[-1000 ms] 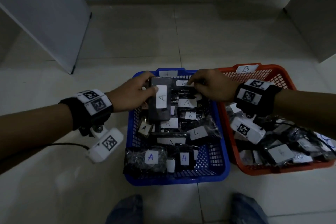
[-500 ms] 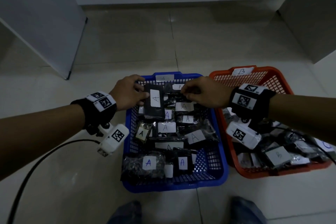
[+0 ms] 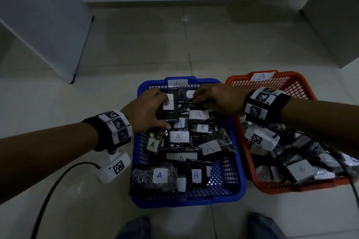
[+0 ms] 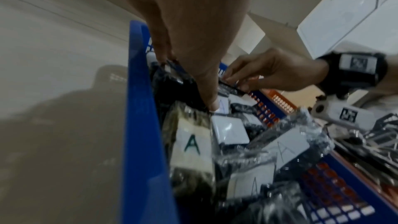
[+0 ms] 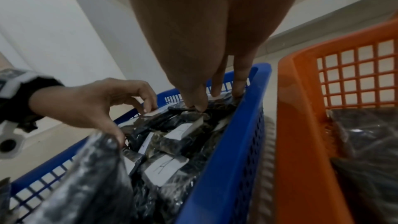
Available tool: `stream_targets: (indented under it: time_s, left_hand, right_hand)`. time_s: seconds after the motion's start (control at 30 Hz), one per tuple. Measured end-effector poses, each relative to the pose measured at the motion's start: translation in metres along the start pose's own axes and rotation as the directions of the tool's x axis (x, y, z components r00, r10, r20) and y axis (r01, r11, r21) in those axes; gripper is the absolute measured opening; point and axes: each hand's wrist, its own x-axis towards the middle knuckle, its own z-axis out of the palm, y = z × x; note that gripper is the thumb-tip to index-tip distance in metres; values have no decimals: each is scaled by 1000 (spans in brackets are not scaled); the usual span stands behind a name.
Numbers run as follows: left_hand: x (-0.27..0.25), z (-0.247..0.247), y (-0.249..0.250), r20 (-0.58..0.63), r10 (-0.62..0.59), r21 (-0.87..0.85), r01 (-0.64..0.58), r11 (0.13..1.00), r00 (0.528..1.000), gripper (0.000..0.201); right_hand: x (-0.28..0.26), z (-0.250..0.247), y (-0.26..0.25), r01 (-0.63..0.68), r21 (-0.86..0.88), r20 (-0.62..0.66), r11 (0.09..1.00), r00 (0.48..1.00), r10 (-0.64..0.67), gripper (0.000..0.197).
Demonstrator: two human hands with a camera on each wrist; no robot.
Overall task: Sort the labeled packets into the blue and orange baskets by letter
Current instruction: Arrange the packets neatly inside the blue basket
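Left hand (image 3: 149,110) grips a flat black A-labelled plastic packet (image 3: 168,107), long axis fore-aft, over blue mesh basket's (image 3: 236,153) far end; right hand (image 3: 219,101) apparently pinches a neighbouring black packet (image 3: 189,101).

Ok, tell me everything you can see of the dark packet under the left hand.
The dark packet is a flat black pouch of glossy plastic with a white paper label whose letter is partly covered. It lies at the far left end of the blue basket, on top of other A-labeled packets. The left hand grips it, fingers on the label and thumb at its near edge. Its contents are hidden.
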Motion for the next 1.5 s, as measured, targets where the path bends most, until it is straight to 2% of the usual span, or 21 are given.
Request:
stream_targets:
  time_s: [0.1, 0.23, 0.33, 0.47, 0.5, 0.6, 0.67, 0.73, 0.83, 0.9, 0.97, 1.07, 1.2, 1.33, 1.5]
  left_hand:
    - [2, 7, -1, -25, 7, 14, -7, 1000, 1000, 61]
    - [6, 11, -2, -33, 39, 37, -38, 999, 999, 63]
    - [7, 7, -2, -18, 50, 120, -47, 992, 999, 68]
    - [3, -4, 3, -37, 36, 161, -30, 987, 999, 74]
    - [1, -7, 4, -55, 43, 147, -34, 989, 998, 72]
    - [-5, -12, 4, -69, 92, 90, -86, 992, 993, 56]
    - [-10, -15, 3, -47, 127, 46, -125, 991, 991, 43]
    - [-15, -18, 3, -15, 156, 11, -156, 988, 988, 36]
    - [-22, -22, 4, 33, 230, 26, -231, 973, 973, 35]
    - [-27, -23, 5, 99, 270, 83, -278, 957, 958, 40]
    - [-31, -24, 6, 178, 299, 168, -328, 930, 938, 48]
    - [-38, -21, 8, 237, 315, 260, -373, 891, 919, 55]
    - [-43, -12, 5, 217, 338, 353, -396, 847, 916, 47]
    - [-46, -7, 2, 187, 348, 401, -394, 827, 919, 41]
    - [-49, -9, 2, 184, 307, 444, -358, 822, 934, 36]
  right_hand:
    - [1, -1, 1, 4, -8, 10, 1000, 1000, -4, 36]
    - [2, 0, 4, 2, -3, 48, 1000, 999, -2, 37]
    - [-2, -3, 7, -11, 85, 64, 996, 998, 5, 38]
    - [-23, -11, 2, -49, 202, -101, 978, 992, 70, 25]
    - [-31, -13, -3, -70, 201, -66, 977, 994, 84, 32]
    - [-58, -10, -20, -115, 104, 175, 988, 980, 96, 57]
    - [-71, 0, -24, -107, 106, 237, 989, 968, 79, 45]
    - [-77, 1, -25, -143, 273, 250, 951, 966, 74, 25]
    - [-77, -20, -20, -225, 459, 231, 859, 964, 129, 14]
    - [-72, -32, -15, -287, 515, 158, 808, 958, 239, 14]
    - [-64, -36, -13, -340, 577, 81, 743, 928, 363, 13]
    - [-49, -26, -15, -402, 640, 62, 655, 876, 477, 9]
    - [-41, -8, -19, -444, 504, 28, 741, 866, 500, 12]
    - [-44, -1, -16, -451, 496, 38, 742, 865, 501, 16]
    - [-42, 4, -17, -313, 299, -141, 902, 920, 366, 31]
